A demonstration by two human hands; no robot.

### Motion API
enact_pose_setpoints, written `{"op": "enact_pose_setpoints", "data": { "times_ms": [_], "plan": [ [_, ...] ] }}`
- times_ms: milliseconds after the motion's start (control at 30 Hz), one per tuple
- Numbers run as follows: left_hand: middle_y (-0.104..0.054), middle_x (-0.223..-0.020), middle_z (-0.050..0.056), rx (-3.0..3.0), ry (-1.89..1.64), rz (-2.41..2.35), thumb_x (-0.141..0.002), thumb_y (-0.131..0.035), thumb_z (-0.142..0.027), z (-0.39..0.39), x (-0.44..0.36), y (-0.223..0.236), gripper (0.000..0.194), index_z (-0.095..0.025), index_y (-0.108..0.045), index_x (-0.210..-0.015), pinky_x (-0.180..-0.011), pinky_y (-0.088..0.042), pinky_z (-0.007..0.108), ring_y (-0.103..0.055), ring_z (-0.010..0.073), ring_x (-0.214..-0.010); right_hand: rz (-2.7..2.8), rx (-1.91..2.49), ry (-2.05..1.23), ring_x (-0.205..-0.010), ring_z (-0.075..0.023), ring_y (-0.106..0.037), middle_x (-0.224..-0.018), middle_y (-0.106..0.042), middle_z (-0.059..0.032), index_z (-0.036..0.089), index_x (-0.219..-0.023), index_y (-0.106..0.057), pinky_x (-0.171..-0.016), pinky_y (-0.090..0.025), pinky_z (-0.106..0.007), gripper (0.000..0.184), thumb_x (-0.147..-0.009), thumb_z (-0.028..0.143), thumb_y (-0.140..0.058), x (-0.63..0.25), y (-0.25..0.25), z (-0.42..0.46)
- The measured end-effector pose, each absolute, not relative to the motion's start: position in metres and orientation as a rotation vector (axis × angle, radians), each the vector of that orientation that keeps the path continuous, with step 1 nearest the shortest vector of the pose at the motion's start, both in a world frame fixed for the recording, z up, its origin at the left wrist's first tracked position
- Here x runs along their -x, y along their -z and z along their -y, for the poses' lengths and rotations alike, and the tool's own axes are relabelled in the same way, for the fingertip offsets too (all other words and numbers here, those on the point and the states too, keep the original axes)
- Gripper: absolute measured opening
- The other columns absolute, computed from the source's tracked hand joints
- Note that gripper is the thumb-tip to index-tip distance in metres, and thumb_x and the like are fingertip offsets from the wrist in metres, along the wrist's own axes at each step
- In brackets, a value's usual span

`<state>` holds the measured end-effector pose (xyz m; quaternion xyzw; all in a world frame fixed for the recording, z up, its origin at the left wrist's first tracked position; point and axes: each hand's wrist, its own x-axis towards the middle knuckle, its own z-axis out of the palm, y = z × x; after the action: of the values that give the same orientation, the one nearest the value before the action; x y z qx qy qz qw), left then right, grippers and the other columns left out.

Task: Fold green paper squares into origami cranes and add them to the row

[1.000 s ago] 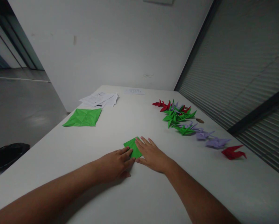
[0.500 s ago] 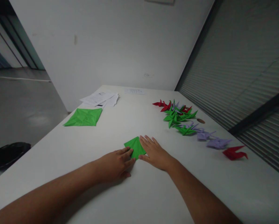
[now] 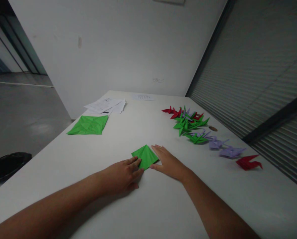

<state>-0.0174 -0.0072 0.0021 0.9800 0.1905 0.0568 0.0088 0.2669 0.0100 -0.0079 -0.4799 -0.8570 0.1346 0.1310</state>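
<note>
A small folded square of green origami paper [image 3: 146, 155], creased and turned corner-up, lies flat on the white table. My left hand [image 3: 125, 174] rests on its lower left edge with the fingers stretched out over the paper. At the right corner is my right hand [image 3: 169, 162], its fingers extended and thumb apart, so it is open. Its thumb and fingertips are close around that corner; whether they touch the paper I cannot tell.
Folded paper cranes in green [image 3: 184, 126], purple [image 3: 231, 152] and red [image 3: 249, 162] line the right side. A larger creased green sheet [image 3: 89, 125] lies at left, near printed papers [image 3: 105, 105]. A brown oval disc [image 3: 212, 128] sits by the blinds. A black-lined bin [image 3: 9, 166] stands left.
My right hand has slid a little to the right off the folded paper, so its right corner now shows. My left hand has stayed in place on the paper.
</note>
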Motion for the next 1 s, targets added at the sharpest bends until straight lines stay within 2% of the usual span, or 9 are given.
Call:
{"op": "enact_pose_setpoints", "data": {
  "times_ms": [133, 367, 533, 700, 867, 1000],
  "plan": [
    [-0.051, -0.152, 0.028, -3.046, -0.165, -0.605, -0.097, -0.062, -0.044, 0.007, 0.017, -0.004, 0.061, -0.008, -0.056, -0.145, -0.117, -0.046, 0.050, -0.049, 0.0396, -0.143, 2.372, 1.240, -0.437, -0.134, -0.0317, -0.057, -0.144, -0.062, -0.0179, 0.019, -0.149, -0.053, -0.115, -0.044, -0.053, 0.071, -0.085, 0.032, -0.080, -0.266, 0.003, -0.010],
    [-0.051, -0.152, 0.028, -3.029, -0.179, -0.586, -0.098, -0.062, -0.045, 0.006, 0.018, -0.002, 0.060, -0.008, -0.055, -0.145, -0.117, -0.045, 0.050, -0.048, 0.0395, -0.144, 2.367, 1.212, -0.431, -0.123, -0.0290, -0.061, -0.130, -0.070, -0.0152, 0.017, -0.133, -0.068, -0.109, -0.048, -0.048, 0.052, -0.083, 0.018, -0.080, -0.267, 0.002, -0.011],
    [-0.051, -0.153, 0.026, -3.000, -0.209, -0.588, -0.096, -0.065, -0.043, 0.003, 0.021, -0.002, 0.058, -0.011, -0.057, -0.143, -0.119, -0.043, 0.050, -0.047, 0.0373, -0.145, 2.430, 1.197, -0.374, -0.115, -0.0273, -0.062, -0.120, -0.071, -0.0130, 0.019, -0.123, -0.076, -0.103, -0.051, -0.044, 0.035, -0.087, 0.020, -0.076, -0.267, -0.001, -0.011],
    [-0.050, -0.154, 0.024, -2.983, -0.197, -0.596, -0.095, -0.068, -0.042, 0.002, 0.020, -0.009, 0.055, -0.013, -0.060, -0.140, -0.118, -0.043, 0.050, -0.047, 0.0377, -0.145, 2.472, 1.187, -0.345, -0.109, -0.0263, -0.062, -0.112, -0.071, -0.0113, 0.021, -0.117, -0.078, -0.099, -0.051, -0.043, 0.028, -0.090, 0.021, -0.073, -0.266, -0.003, -0.010],
    [-0.059, -0.148, 0.017, -2.976, -0.238, -0.467, -0.094, -0.069, -0.034, 0.004, 0.015, -0.016, 0.053, -0.015, -0.058, -0.142, -0.118, -0.043, 0.045, -0.053, 0.0312, -0.139, 2.502, 1.224, -0.332, -0.099, -0.0244, -0.060, -0.102, -0.068, -0.0095, 0.020, -0.109, -0.080, -0.089, -0.051, -0.037, 0.020, -0.090, 0.022, -0.075, -0.263, -0.010, -0.005],
    [-0.063, -0.142, 0.014, -2.971, -0.250, -0.541, -0.092, -0.071, -0.037, 0.004, 0.015, -0.015, 0.054, -0.019, -0.057, -0.142, -0.112, -0.047, 0.045, -0.058, 0.0299, -0.131, 2.576, 1.225, -0.290, -0.094, -0.0245, -0.058, -0.093, -0.066, -0.0078, 0.020, -0.100, -0.080, -0.082, -0.049, -0.035, 0.015, -0.090, 0.029, -0.076, -0.260, -0.017, -0.001]
  ]
}}
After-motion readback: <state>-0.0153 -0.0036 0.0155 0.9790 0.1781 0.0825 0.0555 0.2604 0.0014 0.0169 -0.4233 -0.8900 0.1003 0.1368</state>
